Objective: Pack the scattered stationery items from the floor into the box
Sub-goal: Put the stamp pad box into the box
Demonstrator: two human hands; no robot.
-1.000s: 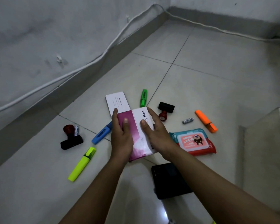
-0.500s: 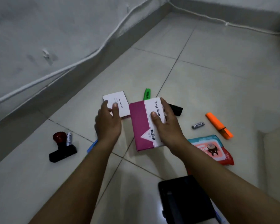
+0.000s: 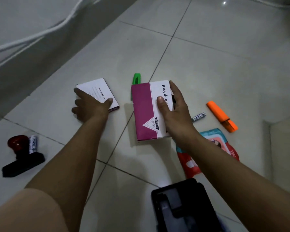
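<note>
Two hands: apart now, together on one box a second ago
Stamp (image 3: 22,154): far left on the floor, unmoved
Left hand (image 3: 90,106): has slid left; fingers spread flat on the white box (image 3: 99,92), which lies on the tiles
Right hand (image 3: 174,113): still pinching the pink box (image 3: 149,111), thumb on top
Highlighter (image 3: 222,116): orange, right, untouched

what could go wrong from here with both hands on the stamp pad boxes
1. The left hand only lies flat over the white box on the floor; it may slide rather than lift.
2. The right hand pinches the pink box by one edge, so it could tip or drop.
3. The green marker sits partly behind the pink box and could be overlooked.
</note>
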